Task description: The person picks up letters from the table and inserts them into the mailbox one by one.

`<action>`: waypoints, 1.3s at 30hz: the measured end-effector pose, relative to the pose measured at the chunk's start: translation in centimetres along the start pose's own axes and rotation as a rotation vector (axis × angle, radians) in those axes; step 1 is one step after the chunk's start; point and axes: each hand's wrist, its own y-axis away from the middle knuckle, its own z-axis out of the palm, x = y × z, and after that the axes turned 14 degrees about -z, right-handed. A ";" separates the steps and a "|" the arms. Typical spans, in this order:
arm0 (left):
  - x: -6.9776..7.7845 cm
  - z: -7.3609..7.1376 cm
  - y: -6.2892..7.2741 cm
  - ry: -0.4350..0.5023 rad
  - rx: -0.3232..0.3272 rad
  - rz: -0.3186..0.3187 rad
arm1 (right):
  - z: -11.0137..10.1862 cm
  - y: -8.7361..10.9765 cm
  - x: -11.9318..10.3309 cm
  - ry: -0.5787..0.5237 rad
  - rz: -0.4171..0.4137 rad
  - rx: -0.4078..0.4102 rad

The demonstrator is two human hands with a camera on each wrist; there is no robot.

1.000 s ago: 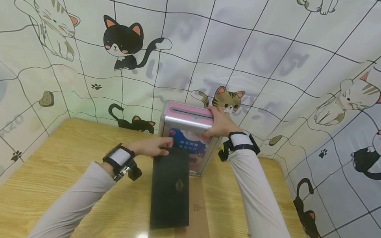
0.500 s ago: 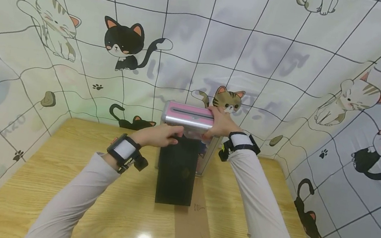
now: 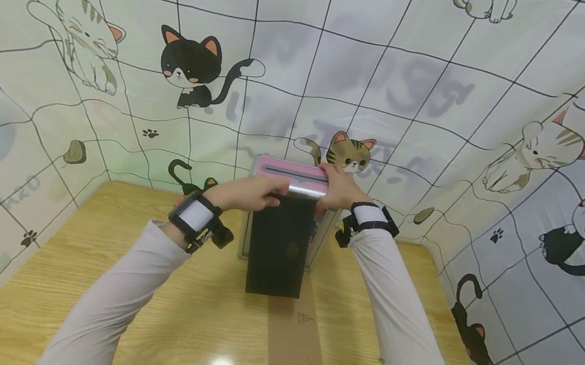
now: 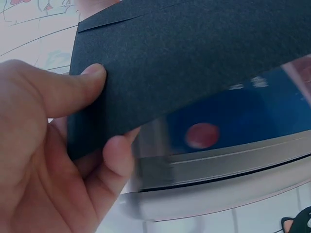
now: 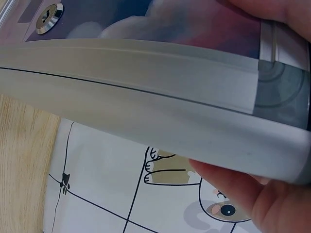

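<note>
A black envelope hangs in front of the slotted box, my left hand pinching its top left corner. In the left wrist view, the thumb lies on the face of the black envelope and the fingers are behind it. The pink and silver box stands upright at the back of the table, a long narrow slot along its top. My right hand grips the right end of that top. The right wrist view shows a key lock on the box's printed front, which the envelope mostly hides in the head view.
A brown paper envelope with handwriting lies flat on the wooden table, its far end hidden by the black one. Behind the table hangs a white cloth printed with cats and grid lines.
My left hand has raised the black envelope up and slightly right, from low over the brown envelope to the box's top front edge. The right hand keeps its hold on the box.
</note>
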 end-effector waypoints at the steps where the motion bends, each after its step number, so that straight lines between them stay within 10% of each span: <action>1: 0.2 -0.4 0.0 -0.001 0.000 -0.005 | 0.0 0.0 0.0 -0.001 0.003 -0.001; 28: 4.2 -11.8 -0.6 -0.140 0.146 -0.113 | 0.2 -0.1 1.0 0.032 -0.005 -0.009; 39: 4.9 -14.2 0.4 -0.112 0.312 -0.143 | 0.2 0.0 1.6 0.038 -0.042 0.012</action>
